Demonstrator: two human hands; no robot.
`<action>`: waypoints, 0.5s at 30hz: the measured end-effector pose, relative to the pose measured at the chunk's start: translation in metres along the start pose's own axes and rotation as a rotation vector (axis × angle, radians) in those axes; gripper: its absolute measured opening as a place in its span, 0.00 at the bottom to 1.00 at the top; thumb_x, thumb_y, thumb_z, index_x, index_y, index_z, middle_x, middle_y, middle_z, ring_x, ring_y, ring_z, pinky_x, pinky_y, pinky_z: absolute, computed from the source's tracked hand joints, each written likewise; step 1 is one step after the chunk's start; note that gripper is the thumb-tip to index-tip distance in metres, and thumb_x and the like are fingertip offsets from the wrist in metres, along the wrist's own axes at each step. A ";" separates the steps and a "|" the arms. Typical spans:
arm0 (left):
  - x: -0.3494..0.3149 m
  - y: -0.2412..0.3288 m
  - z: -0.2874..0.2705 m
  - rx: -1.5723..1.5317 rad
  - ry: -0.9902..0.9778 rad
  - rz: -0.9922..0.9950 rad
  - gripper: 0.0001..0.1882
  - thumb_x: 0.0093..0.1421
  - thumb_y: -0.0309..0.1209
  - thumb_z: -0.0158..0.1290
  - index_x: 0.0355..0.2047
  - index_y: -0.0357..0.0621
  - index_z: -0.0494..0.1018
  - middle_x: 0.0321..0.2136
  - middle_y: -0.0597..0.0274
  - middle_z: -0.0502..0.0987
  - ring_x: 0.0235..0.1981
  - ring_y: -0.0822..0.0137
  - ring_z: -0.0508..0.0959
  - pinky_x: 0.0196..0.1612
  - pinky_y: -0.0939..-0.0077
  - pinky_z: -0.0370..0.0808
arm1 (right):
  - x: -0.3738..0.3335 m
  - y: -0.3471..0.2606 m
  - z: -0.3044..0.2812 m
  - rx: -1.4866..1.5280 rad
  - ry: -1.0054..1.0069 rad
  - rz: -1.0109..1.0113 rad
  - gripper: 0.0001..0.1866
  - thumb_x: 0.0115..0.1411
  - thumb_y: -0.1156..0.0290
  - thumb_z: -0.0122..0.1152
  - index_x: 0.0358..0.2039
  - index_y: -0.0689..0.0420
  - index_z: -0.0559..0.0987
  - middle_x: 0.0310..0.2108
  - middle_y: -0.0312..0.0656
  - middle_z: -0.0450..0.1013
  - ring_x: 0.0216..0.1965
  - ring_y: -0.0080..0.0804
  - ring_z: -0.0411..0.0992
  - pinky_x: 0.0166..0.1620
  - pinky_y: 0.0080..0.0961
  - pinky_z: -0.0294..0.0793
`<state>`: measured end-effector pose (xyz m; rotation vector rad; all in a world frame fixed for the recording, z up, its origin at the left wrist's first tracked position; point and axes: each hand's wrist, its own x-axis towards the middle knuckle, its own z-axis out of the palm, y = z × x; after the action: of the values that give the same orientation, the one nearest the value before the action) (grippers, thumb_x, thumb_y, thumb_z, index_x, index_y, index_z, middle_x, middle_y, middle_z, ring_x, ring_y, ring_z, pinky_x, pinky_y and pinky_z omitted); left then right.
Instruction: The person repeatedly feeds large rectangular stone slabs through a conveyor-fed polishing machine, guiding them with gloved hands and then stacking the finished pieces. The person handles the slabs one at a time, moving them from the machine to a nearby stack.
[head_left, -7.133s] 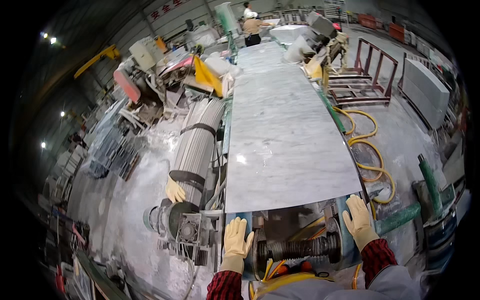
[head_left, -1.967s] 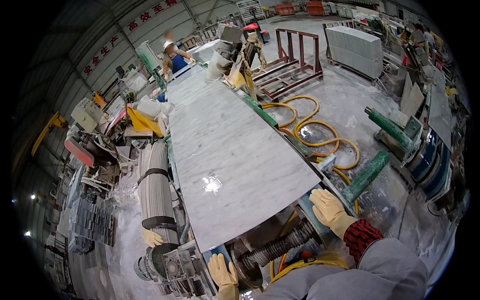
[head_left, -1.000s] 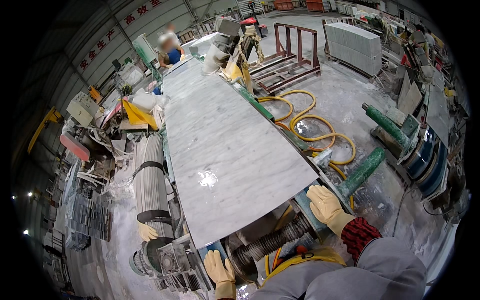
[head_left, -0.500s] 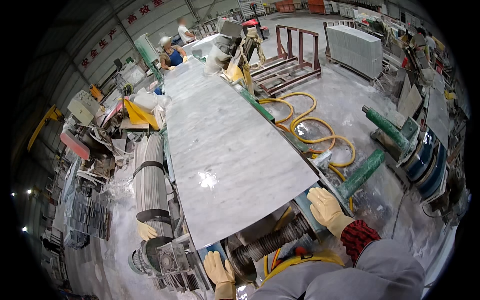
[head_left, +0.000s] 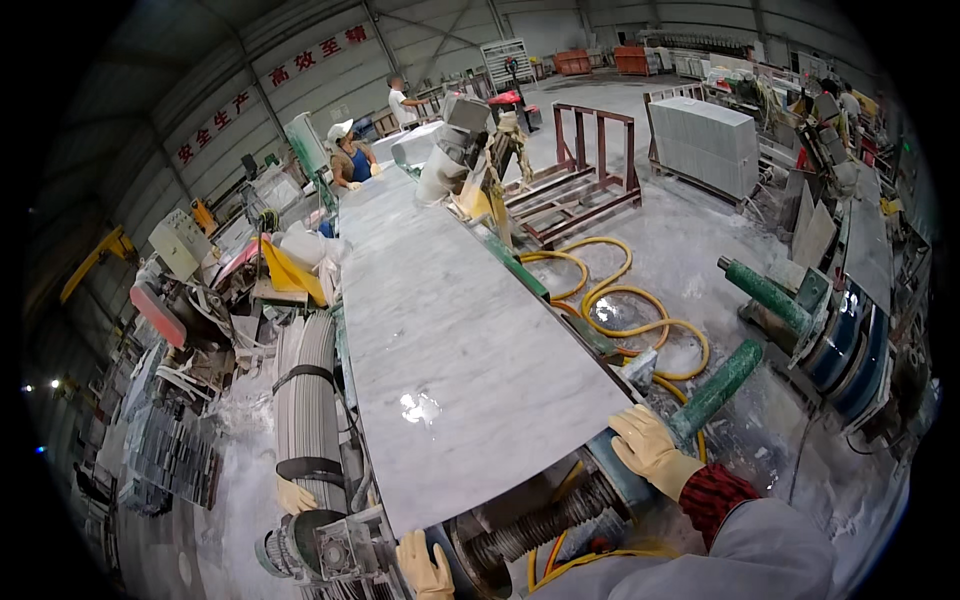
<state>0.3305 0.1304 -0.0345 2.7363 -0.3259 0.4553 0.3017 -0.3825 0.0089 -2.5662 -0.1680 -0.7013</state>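
Observation:
A long grey-white marble slab point(head_left: 470, 330) lies flat on a conveyor, stretching away from me. My left hand point(head_left: 424, 566), in a cream rubber glove, rests at its near left corner beside the end roller, fingers extended. At the near right corner, my right hand point(head_left: 648, 446), gloved the same way, lies with its fingers flat over the blue belt point(head_left: 612, 462), right by the slab's edge. Neither hand grips anything. Whether the fingertips touch the stone, I cannot tell. Below the slab's end runs a ribbed dark roller shaft point(head_left: 545, 520).
A strapped bundle of thin strips point(head_left: 305, 400) stands left, a cream glove point(head_left: 294, 495) beside it, near a motor point(head_left: 290, 545). Yellow hose point(head_left: 600, 300) coils on the wet floor at right, near green posts point(head_left: 720, 390). A co-worker point(head_left: 350, 160) stands at the slab's far end.
My view has tilted up, so the scene sits lower. The slab's near edge is closer to my hands. The co-worker at the far end has shifted posture.

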 end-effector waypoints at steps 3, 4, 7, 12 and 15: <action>0.031 -0.031 0.017 0.105 -0.001 -0.025 0.28 0.70 0.36 0.56 0.67 0.34 0.70 0.67 0.28 0.67 0.69 0.28 0.64 0.74 0.36 0.55 | 0.026 0.002 0.011 -0.087 0.059 -0.057 0.20 0.62 0.67 0.64 0.53 0.60 0.78 0.54 0.54 0.75 0.56 0.59 0.71 0.64 0.53 0.68; 0.035 -0.044 0.022 0.089 0.031 -0.008 0.28 0.71 0.37 0.55 0.67 0.35 0.70 0.67 0.27 0.67 0.69 0.28 0.64 0.74 0.35 0.54 | 0.034 0.004 0.020 -0.092 0.052 -0.059 0.21 0.62 0.66 0.64 0.54 0.60 0.78 0.55 0.54 0.75 0.57 0.59 0.71 0.65 0.52 0.68; 0.069 -0.024 0.009 0.079 -0.109 -0.103 0.28 0.72 0.36 0.54 0.68 0.36 0.69 0.69 0.29 0.65 0.72 0.29 0.61 0.74 0.36 0.55 | 0.023 0.027 0.042 -0.147 0.046 -0.036 0.25 0.64 0.63 0.64 0.60 0.59 0.76 0.60 0.53 0.72 0.63 0.57 0.68 0.69 0.51 0.64; 0.042 -0.043 0.035 0.182 -0.003 -0.116 0.30 0.76 0.44 0.46 0.72 0.39 0.65 0.72 0.43 0.65 0.77 0.45 0.55 0.76 0.41 0.53 | 0.028 0.014 0.037 -0.118 -0.060 0.007 0.24 0.64 0.63 0.63 0.59 0.59 0.76 0.60 0.51 0.72 0.64 0.54 0.67 0.70 0.49 0.63; 0.048 -0.052 0.053 0.095 -0.028 -0.101 0.30 0.78 0.42 0.42 0.76 0.44 0.61 0.78 0.46 0.53 0.78 0.49 0.52 0.78 0.47 0.55 | 0.032 0.012 0.028 -0.161 -0.074 0.033 0.23 0.63 0.64 0.63 0.57 0.58 0.77 0.58 0.50 0.73 0.62 0.52 0.68 0.67 0.49 0.64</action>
<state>0.4030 0.1502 -0.0798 2.8377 -0.1762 0.4163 0.3449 -0.3802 -0.0011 -2.7440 -0.0957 -0.6315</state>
